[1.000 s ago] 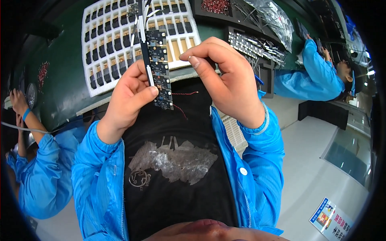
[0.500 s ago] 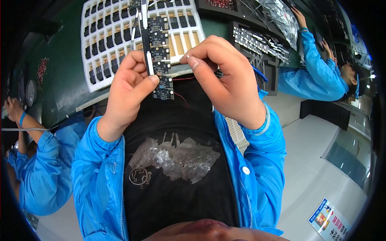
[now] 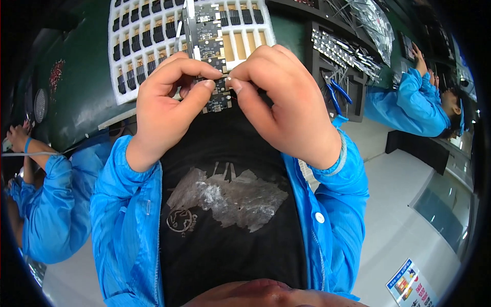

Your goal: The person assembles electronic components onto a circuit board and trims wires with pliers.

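Circuit-board strip (image 3: 208,45) noted as black, spotted white, worktop (image 3: 82,77) recorded dark green, white tray (image 3: 115,66) patterned with black rows

Upper centre: two wearer's hands, one left hand (image 3: 166,102) and one right hand (image 3: 286,97), one board strip (image 3: 208,37) and one white tray (image 3: 270,31), its black parts (image 3: 247,16) partly covered and not countable. Upper right: one pair of pliers (image 3: 333,95), one clear bag (image 3: 372,23), loose strips (image 3: 340,52) overlapping beyond count. Elsewhere: two co-workers, one far left (image 3: 56,204), one far right (image 3: 404,110); one sign (image 3: 409,283), lower right.
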Available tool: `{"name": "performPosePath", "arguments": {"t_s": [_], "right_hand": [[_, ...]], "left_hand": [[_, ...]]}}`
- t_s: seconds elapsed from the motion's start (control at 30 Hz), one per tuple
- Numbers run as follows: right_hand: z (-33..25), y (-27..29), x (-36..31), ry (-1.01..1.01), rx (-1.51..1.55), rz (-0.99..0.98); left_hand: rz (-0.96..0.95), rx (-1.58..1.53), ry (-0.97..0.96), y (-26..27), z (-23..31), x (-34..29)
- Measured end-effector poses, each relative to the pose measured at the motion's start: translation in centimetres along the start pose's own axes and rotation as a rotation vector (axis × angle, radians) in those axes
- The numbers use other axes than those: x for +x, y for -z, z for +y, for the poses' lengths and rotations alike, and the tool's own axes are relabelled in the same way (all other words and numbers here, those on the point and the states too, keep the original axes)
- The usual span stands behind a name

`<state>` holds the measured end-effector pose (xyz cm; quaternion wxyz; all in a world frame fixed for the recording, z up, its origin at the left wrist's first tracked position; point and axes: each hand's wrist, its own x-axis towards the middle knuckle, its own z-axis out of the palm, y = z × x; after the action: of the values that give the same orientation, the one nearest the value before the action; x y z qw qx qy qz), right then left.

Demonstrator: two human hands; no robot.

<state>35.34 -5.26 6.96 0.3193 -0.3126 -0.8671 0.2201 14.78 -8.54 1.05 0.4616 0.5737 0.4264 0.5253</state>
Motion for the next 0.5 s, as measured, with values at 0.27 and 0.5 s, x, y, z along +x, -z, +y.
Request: {"name": "performPosePath", "arguments": {"t_s": [0.27, 0.5], "right_hand": [[-0.20, -0.95, -0.25, 0.086, -0.161, -0.050], [-0.45, -0.84, -0.40, 0.060, -0.157, -0.080]], "left_hand": [[-0.027, 0.067, -0.084, 0.27, -0.33, -0.05], [-0.034, 0.144, -0.088, 0.01, -0.01, -0.06]]}}
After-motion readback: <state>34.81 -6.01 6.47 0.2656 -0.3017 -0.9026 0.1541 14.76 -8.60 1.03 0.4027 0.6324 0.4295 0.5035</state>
